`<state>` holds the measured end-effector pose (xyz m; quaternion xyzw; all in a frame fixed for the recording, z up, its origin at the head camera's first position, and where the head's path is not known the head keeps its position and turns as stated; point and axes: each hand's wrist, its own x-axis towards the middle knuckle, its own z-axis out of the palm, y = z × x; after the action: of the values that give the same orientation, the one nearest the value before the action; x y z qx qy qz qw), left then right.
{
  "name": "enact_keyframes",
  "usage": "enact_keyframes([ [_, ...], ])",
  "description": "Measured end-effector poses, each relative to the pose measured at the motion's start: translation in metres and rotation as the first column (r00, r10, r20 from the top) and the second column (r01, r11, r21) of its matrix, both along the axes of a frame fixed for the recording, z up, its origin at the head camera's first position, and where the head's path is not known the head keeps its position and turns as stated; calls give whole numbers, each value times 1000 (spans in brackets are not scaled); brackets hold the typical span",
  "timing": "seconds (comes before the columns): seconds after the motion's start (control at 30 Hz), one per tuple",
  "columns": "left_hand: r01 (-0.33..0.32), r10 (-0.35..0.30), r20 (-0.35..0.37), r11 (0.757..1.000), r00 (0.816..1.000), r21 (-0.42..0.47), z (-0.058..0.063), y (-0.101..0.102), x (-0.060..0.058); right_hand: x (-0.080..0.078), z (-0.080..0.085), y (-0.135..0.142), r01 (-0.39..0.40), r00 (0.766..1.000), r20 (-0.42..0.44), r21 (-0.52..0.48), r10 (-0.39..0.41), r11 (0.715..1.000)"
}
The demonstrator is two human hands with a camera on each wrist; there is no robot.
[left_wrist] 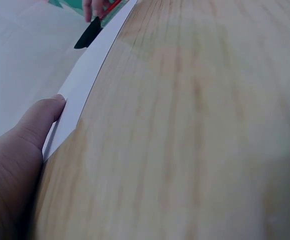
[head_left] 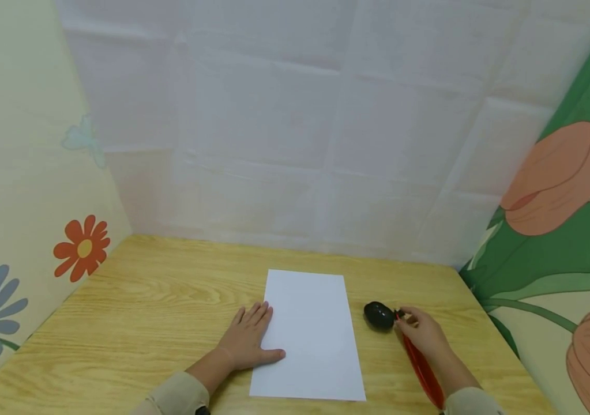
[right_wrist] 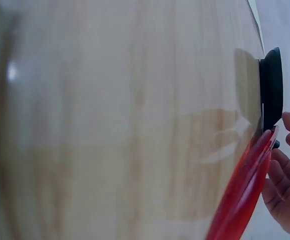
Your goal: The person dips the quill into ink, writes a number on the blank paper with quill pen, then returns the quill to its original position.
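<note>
My left hand [head_left: 249,341] rests flat on the left edge of a blank white sheet of paper [head_left: 311,340], its thumb stretched across the lower part. In the left wrist view that thumb [left_wrist: 40,120] lies on the sheet's edge. Right of the paper is a spoon-like utensil with a glossy black rounded head [head_left: 379,316] and a long red handle [head_left: 421,369]. My right hand [head_left: 424,331] pinches it with thumb and index finger where red meets black. The right wrist view shows the red handle [right_wrist: 242,195] slanting up beside the bent fingers.
The yellow wood-grain table [head_left: 180,300] extends around the paper. Behind it hangs a creased white sheet [head_left: 295,127]. Flower-printed panels stand to the left [head_left: 19,173] and to the right [head_left: 585,253].
</note>
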<state>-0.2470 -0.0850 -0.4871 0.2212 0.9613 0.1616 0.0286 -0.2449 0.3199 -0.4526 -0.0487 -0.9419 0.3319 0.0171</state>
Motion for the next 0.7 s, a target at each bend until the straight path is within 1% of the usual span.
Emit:
enact_keyframes([
  [0.17,1,-1,5,1000,1000,-1,-1,0,0,1,-1,1,-2,1000,23,0,2,1000],
  [0.33,1,-1,13,1000,1000,2,-2,-1,-1,0,-4,1,17,999,48,-22,-16,1000],
  [0.53,5,-5,16,1000,1000,8,-2,-1,-2,-2,-7,2,26,999,39,-37,-25,999],
  [0.7,8,-8,12,1000,1000,12,-2,-1,-2,-2,-9,2,24,999,34,-18,-23,1000],
])
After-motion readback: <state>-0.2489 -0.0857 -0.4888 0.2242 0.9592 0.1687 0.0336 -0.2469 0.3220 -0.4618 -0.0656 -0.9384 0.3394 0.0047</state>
